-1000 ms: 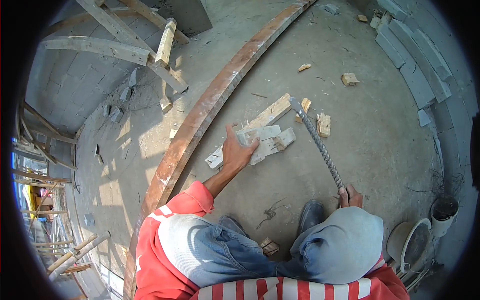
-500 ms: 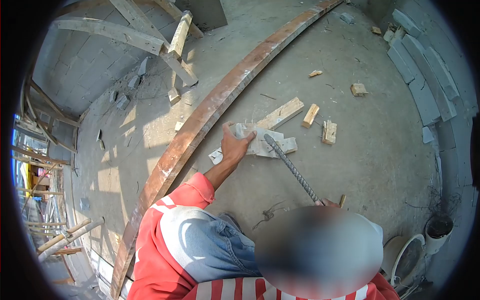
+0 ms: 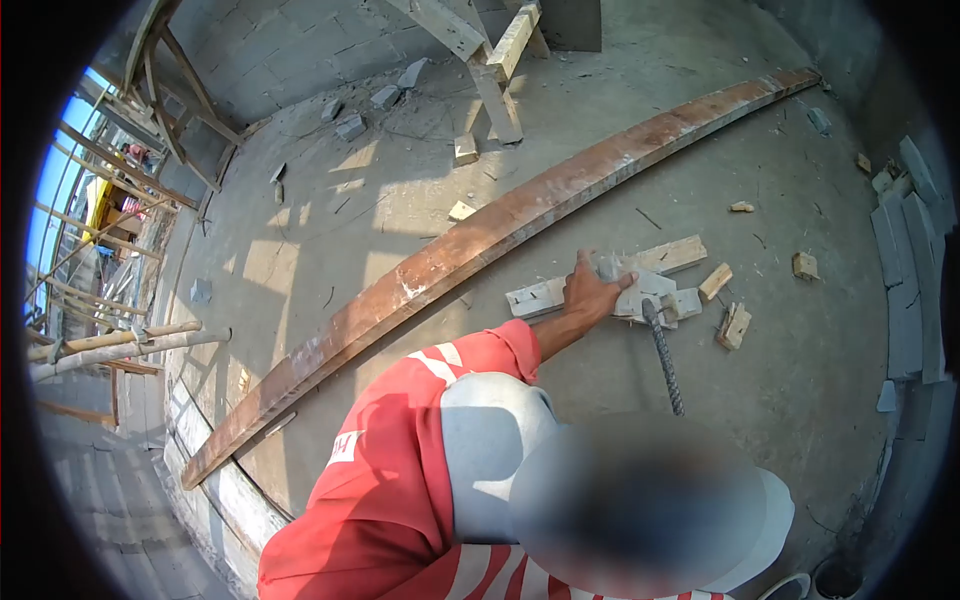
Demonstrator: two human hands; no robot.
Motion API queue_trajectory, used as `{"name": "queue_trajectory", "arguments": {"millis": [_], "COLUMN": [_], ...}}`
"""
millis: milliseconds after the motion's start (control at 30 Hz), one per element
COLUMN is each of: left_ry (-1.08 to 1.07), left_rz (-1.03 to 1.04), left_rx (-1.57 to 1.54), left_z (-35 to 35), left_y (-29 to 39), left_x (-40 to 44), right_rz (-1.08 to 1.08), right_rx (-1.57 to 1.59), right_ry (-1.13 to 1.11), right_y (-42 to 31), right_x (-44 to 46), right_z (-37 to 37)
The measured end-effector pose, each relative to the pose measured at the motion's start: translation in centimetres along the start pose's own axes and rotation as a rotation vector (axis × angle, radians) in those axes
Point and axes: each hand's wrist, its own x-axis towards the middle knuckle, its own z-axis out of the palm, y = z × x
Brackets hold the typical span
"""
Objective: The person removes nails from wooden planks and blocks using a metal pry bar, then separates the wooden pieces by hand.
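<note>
My left hand (image 3: 593, 290) reaches forward and grips a short, pale block of wood (image 3: 632, 296) near the floor, thumb on the near side and fingers on the far side. Beneath and beside that block lies a longer wood batten (image 3: 672, 254), and a nail-studded end piece (image 3: 537, 297) shows left of the hand. A ribbed steel bar (image 3: 665, 360) slants down from the block, its tip touching or just above the wood. The bar's lower end disappears behind the blurred area, where my right hand is hidden.
A long reddish-brown beam (image 3: 480, 235) lies diagonally across the concrete floor. Small wood offcuts (image 3: 733, 326) are scattered to the right. Grey blocks (image 3: 905, 270) line the right wall. A wooden trestle (image 3: 492, 95) stands at the back, and bamboo poles (image 3: 130, 345) jut in at left.
The view has swung left, so things appear farther right. The block under my left hand has turned, and the bar stands steeper. My right hand has gone out of sight.
</note>
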Motion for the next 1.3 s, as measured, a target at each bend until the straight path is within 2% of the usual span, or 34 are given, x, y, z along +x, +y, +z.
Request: {"name": "queue_trajectory", "arguments": {"millis": [67, 200, 267, 300, 333, 433, 500, 567, 600, 667, 700, 767, 800, 867, 967, 1000, 1067, 1100, 1133, 1200, 1267, 1300], "left_ry": [-0.003, 0.053, 0.048, 0.053, 0.111, 0.198, 0.234, 0.186, 0.176, 0.190, 0.191, 0.224, 0.213, 0.156, 0.124, 0.115, 0.135, 0.171, 0.172, 0.195, 0.207, 0.191], "left_rz": [-0.062, -0.045, -0.019, 0.034, 0.069, 0.119, 0.127, -0.004, -0.003, -0.062, -0.060, -0.031, -0.033, 0.019, 0.032, 0.047, 0.071, 0.089, 0.086, 0.143, 0.118, 0.108], "left_rx": [-0.047, -0.304, -0.506, -0.673, -0.632, -0.556, -0.526, -0.647, -0.644, -0.622, -0.625, -0.571, -0.558, -0.649, -0.652, -0.650, -0.625, -0.597, -0.604, -0.502, -0.520, -0.523], "left_z": [0.8, 3.1, 2.1, 2.0, 1.6, -0.4, -0.9, -0.7, -0.4, 0.2, -0.1, -0.9, -0.7, -0.3, -0.4, -0.2, -0.2, -0.1, 0.0, -0.1, -0.2, -0.1], "left_y": [-1.4, -4.3, -3.5, -3.2, -2.4, -1.2, -1.0, -2.0, -2.9, -4.5, -3.6, -2.3, -2.9, -3.6, -3.8, -4.0, -3.4, -3.3, -3.5, -3.4, -3.7, -4.1], "left_x": [-0.8, -0.2, 0.2, 0.8, 1.3, 2.5, 2.6, 1.7, 1.7, 2.8, 2.7, 0.8, 1.0, 1.7, 2.1, 2.3, 2.3, 2.1, 1.7, 1.7, 1.8, 1.4], "right_rz": [-0.030, -0.001, -0.132, -0.167, -0.174, -0.221, -0.308, -0.262, -0.255, -0.015, -0.017, 0.084, 0.098, 0.025, -0.079, -0.076, -0.160, -0.033, -0.034, 0.181, 0.190, 0.113], "right_rx": [0.069, 0.375, 0.194, 0.515, 0.835, 0.787, 0.359, 0.123, 0.124, 0.116, 0.114, 0.319, 0.328, 0.551, 0.611, 0.610, 0.260, 0.138, 0.130, -0.003, 0.104, 0.216], "right_ry": [0.004, 0.253, 0.465, 0.363, 0.265, 0.334, 0.326, 0.220, 0.227, 0.028, 0.029, 0.079, 0.082, 0.174, 0.198, 0.207, 0.196, 0.005, 0.006, -0.081, -0.080, 0.019], "right_y": [-0.2, -0.8, 5.9, -2.2, -11.1, -14.8, -14.6, -12.6, -11.1, -8.7, -9.1, -10.9, -12.0, -14.5, -14.6, -14.6, -13.6, -11.7, -10.9, -10.4, -10.1, -10.0], "right_x": [0.9, -0.3, 2.8, 1.5, 0.2, 1.6, 3.2, 5.1, 5.2, 5.4, 5.5, 2.8, 1.8, 1.3, 1.4, 1.7, 2.8, 3.4, 3.1, 2.7, 2.1, 1.7], "right_z": [0.2, -2.0, -3.3, -5.9, -8.6, -8.8, -7.6, -4.3, -2.9, -0.9, -1.0, -2.2, -3.4, -6.3, -8.3, -8.1, -6.4, -5.5, -4.7, -3.4, -3.7, -3.9]}}
